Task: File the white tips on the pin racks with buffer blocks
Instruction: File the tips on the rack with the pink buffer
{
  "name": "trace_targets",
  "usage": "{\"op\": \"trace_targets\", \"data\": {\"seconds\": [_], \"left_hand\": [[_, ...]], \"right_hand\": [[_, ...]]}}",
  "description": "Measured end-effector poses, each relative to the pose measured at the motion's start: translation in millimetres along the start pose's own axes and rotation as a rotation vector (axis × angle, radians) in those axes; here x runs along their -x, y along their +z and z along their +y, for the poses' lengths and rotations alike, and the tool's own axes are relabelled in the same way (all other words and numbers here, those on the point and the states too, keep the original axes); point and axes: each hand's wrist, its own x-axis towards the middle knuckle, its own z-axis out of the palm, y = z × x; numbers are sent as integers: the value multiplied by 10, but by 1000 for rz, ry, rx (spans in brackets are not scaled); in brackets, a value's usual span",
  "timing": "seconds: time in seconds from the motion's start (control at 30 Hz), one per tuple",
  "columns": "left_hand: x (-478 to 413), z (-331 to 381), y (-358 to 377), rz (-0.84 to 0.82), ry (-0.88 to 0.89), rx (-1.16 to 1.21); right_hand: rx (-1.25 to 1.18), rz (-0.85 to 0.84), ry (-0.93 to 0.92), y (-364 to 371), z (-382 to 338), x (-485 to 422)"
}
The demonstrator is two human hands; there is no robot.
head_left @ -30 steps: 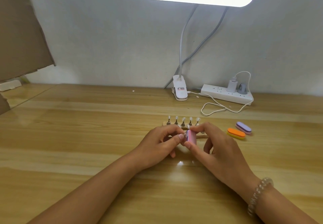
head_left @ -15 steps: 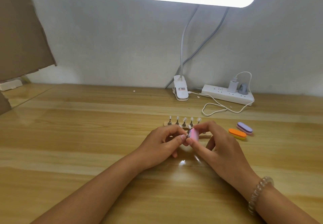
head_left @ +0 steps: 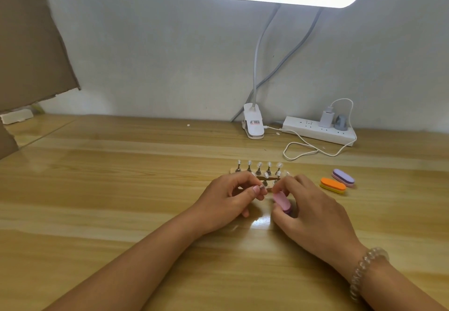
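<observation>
Two wooden pin racks [head_left: 257, 170] stand mid-table, each with a row of small metal pins carrying white tips [head_left: 259, 164]. My left hand [head_left: 227, 201] pinches one pin with its tip [head_left: 262, 187] between thumb and forefinger, just in front of the near rack. My right hand [head_left: 313, 213] grips a pink buffer block [head_left: 281, 201], which lies tilted a little to the right of that pin and apart from it. My hands hide most of the near rack.
An orange buffer block [head_left: 332, 185] and a purple one [head_left: 343, 177] lie right of the racks. Behind are a clip lamp [head_left: 254, 123], a white power strip [head_left: 318, 133] with a looping cable [head_left: 308, 150], and cardboard [head_left: 29, 43] at far left.
The pink block was against the pinched tip; now my right hand has drawn it down and to the right, away from the tip. My left hand stays in place.
</observation>
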Motion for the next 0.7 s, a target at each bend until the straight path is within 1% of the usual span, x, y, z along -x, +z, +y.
{"op": "trace_targets", "data": {"seconds": [0.13, 0.27, 0.33, 0.47, 0.7], "left_hand": [[5, -12, -1, 45, -20, -3], [3, -10, -1, 72, -43, 47], [5, -8, -1, 72, -46, 52], [13, -10, 9, 60, -41, 45], [11, -23, 13, 65, -44, 8]], "right_hand": [[59, -7, 35, -45, 30, -3], [161, 27, 41, -59, 90, -2], [167, 47, 5, -43, 89, -5], [141, 30, -96, 11, 78, -24], [135, 84, -175, 24, 80, -65]]}}
